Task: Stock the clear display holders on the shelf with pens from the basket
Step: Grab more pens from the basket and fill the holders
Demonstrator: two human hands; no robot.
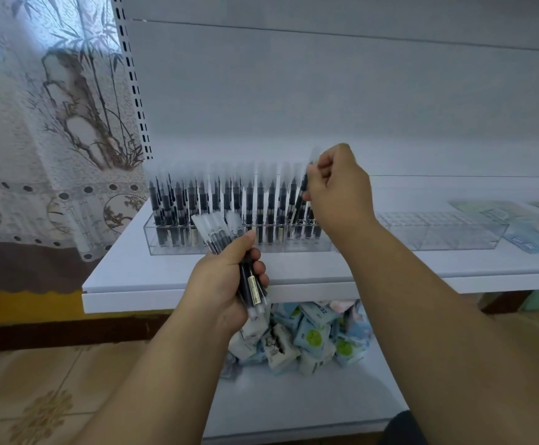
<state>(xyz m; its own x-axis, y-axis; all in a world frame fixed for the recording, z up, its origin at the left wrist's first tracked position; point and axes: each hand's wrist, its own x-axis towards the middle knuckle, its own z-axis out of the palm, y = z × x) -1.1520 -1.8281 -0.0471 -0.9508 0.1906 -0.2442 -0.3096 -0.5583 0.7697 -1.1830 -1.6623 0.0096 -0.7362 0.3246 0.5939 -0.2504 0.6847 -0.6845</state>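
A clear display holder (pixel 165 248) stands on the white shelf (pixel 294 277), with several dark pens with frosted caps upright in it. My left hand (pixel 226 284) grips a bundle of pens (pixel 220 232) in front of the holder. My right hand (pixel 339 191) pinches a single pen (pixel 303 191), tilted, over the holder's right end. A second clear holder (pixel 438 232) to the right holds no pens. The basket is out of view.
Flat printed packets (pixel 531 232) lie at the shelf's right end. A heap of small wrapped packs (pixel 310 338) sits on the lower shelf below. A patterned curtain (pixel 53 139) hangs to the left, above a tiled floor.
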